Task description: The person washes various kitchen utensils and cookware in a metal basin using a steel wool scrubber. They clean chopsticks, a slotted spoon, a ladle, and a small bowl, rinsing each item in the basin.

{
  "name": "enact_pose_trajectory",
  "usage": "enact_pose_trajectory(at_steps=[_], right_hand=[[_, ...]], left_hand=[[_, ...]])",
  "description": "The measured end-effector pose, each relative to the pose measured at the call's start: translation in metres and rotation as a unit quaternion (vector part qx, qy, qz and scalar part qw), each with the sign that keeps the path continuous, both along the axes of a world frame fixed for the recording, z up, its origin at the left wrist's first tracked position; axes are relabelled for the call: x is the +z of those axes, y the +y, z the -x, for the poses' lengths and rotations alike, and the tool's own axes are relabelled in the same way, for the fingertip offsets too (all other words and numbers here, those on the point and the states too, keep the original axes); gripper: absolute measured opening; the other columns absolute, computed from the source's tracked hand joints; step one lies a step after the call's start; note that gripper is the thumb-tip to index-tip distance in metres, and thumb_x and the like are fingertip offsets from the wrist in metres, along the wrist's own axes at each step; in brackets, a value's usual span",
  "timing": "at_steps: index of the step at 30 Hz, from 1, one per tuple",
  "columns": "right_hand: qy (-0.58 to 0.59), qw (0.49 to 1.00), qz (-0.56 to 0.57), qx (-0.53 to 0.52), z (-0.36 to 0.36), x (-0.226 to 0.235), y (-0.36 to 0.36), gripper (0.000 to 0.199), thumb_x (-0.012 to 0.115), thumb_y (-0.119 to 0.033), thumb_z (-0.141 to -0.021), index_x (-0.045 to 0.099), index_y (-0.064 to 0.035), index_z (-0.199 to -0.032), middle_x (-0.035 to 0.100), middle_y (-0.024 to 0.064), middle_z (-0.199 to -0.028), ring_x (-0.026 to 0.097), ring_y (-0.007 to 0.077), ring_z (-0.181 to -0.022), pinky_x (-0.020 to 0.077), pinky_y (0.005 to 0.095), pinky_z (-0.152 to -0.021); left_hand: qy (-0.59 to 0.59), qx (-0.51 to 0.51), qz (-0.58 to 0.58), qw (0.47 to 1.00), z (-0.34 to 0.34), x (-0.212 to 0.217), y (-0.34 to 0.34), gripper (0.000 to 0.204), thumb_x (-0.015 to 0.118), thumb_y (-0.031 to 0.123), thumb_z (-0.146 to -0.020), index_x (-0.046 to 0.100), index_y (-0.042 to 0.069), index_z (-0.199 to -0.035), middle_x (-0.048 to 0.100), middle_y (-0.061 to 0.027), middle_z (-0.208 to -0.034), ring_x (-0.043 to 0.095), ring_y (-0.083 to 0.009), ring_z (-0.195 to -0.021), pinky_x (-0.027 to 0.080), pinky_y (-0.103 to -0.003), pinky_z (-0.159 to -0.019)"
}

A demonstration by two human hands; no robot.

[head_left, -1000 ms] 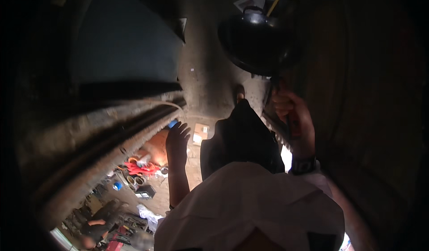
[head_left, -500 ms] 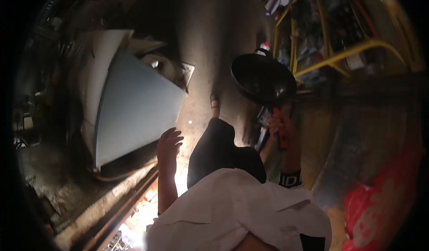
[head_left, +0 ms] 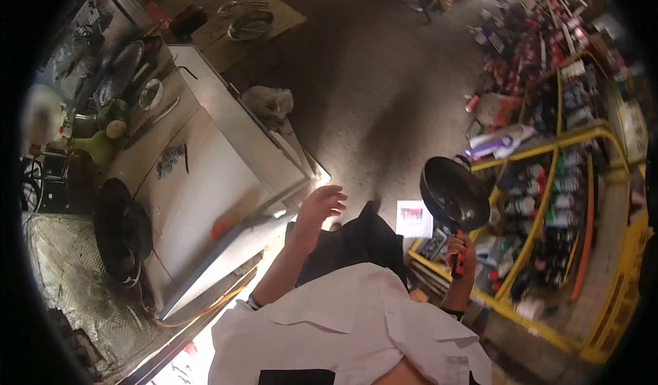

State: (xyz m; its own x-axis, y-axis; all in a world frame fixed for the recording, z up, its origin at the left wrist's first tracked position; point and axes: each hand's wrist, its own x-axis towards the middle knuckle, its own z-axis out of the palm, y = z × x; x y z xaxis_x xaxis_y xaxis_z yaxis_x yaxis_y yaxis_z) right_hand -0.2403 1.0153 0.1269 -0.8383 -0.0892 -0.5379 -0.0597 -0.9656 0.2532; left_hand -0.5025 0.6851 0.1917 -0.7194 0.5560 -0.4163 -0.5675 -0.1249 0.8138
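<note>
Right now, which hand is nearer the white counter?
Left. The left hand hovers open just off the white counter corner; the right hand grips the black pan handle, farther away.

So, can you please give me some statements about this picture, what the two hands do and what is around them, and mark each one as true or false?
1. The right hand holds a black frying pan by its red handle. True.
2. The left hand grips a knife. False: it is open and empty, raised near the edge of the white counter.
3. A dark wok sits at the left of the counter. True.
4. The frying pan rests on the counter. False: it is held up in the air, over the floor beside the yellow rack.
5. The yellow rack is empty. False: bottles fill it.
</note>
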Motion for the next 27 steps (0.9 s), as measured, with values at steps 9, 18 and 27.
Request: enact_pose_trajectory(at_steps=[9,18,27], right_hand=[[-0.077,0.952,-0.274,0.112,0.201,-0.095,0.233,0.025,0.046,-0.013,-0.088,0.042,-0.0098,-0.064,0.038,-0.0042,-0.052,0.04,0.0086,-0.043,0.0396,0.0242,-0.043],[-0.152,0.892,-0.288,0.314,0.497,-0.096,0.434,0.022,0.049,-0.012,-0.081,0.041,-0.0129,-0.06,0.042,-0.0045,-0.053,0.043,0.0067,-0.044,0.0408,0.0207,-0.043],[-0.138,0.664,-0.73,0.091,0.624,0.015,0.401,0.013,0.053,-0.022,-0.089,0.057,-0.0095,-0.09,0.056,-0.0002,-0.079,0.053,0.0102,-0.069,0.044,0.0213,-0.063]], left_hand=[[-0.03,0.226,-0.023,0.973,0.119,-0.049,0.112,0.029,0.048,0.015,-0.09,0.051,0.002,-0.115,0.059,-0.0097,-0.104,0.058,-0.0166,-0.088,0.045,-0.027,-0.078],[-0.019,0.337,0.122,0.934,0.218,-0.023,0.167,0.027,0.043,0.012,-0.093,0.051,0.003,-0.117,0.056,-0.0085,-0.108,0.056,-0.0154,-0.091,0.044,-0.027,-0.08],[-0.049,0.425,0.178,0.886,0.305,-0.058,0.153,0.025,0.044,0.015,-0.093,0.054,0.004,-0.113,0.057,-0.0045,-0.106,0.055,-0.0141,-0.091,0.043,-0.028,-0.078]])
